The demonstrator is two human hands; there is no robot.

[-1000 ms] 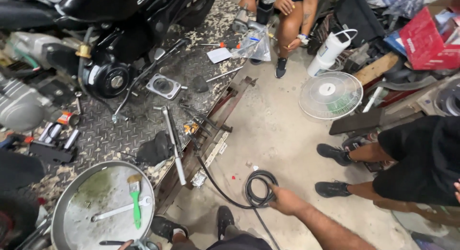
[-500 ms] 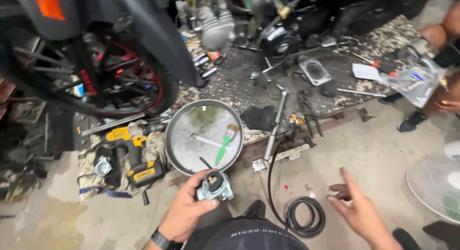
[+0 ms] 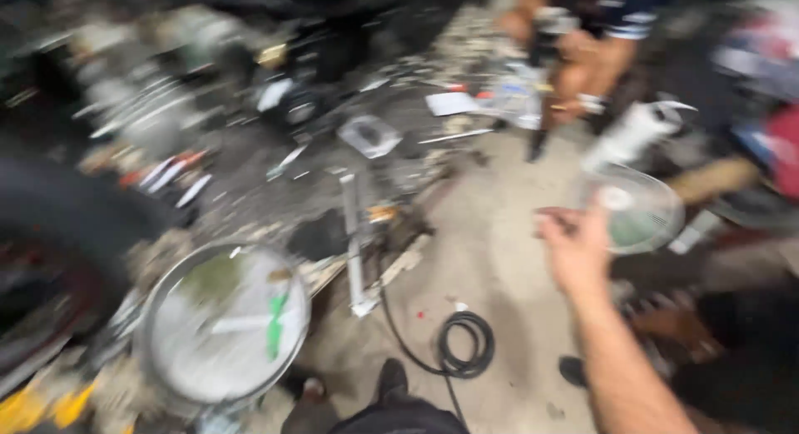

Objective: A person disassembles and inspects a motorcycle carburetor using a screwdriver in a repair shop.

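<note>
The view is blurred by motion. My right hand (image 3: 574,247) is raised in the air over the concrete floor, fingers loosely spread, nothing in it. It hangs in front of a small round fan (image 3: 637,209) on the floor. My left hand is out of view. A round metal basin (image 3: 225,322) with a green-handled brush (image 3: 276,324) in it lies at the lower left. A coiled black hose (image 3: 466,344) lies on the floor below my right hand.
A motorcycle wheel (image 3: 58,251) and engine parts (image 3: 141,101) fill the left. Tools lie on a metal-plate platform (image 3: 333,176). One person crouches at the top right (image 3: 583,59), another stands at the right (image 3: 732,351). A white jug (image 3: 628,134) stands beyond the fan.
The camera has swung right and up. My left hand, which held a metal part near the basin, has left the view. My right hand has risen from near the hose toward the fan.
</note>
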